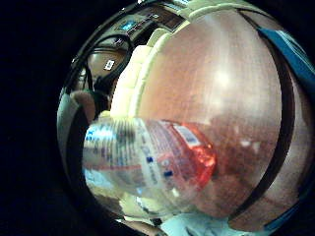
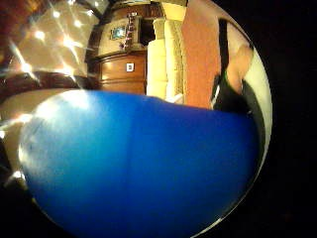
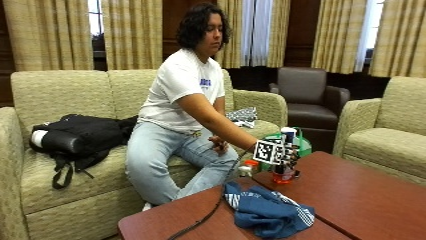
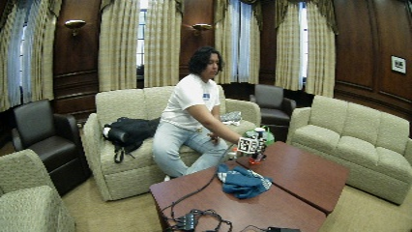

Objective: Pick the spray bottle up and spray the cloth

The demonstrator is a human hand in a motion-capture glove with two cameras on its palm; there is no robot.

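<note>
We are seeing a black backpack (image 3: 78, 137) lying on the beige sofa (image 3: 60, 90). A brown leather armchair (image 3: 307, 95) is standing beyond the wooden table (image 3: 359, 195).

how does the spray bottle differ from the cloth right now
The spray bottle stands upright with the right hand around it; the cloth lies crumpled and untouched. The bottle is clear with an orange base; the cloth is blue with white stripes. Both rest on the table.

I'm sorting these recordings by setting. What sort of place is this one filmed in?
Likely a formal lounge or common room: dark wood-panelled walls, tall curtained windows, and several upholstered sofas and leather armchairs around a low wooden table.
</note>
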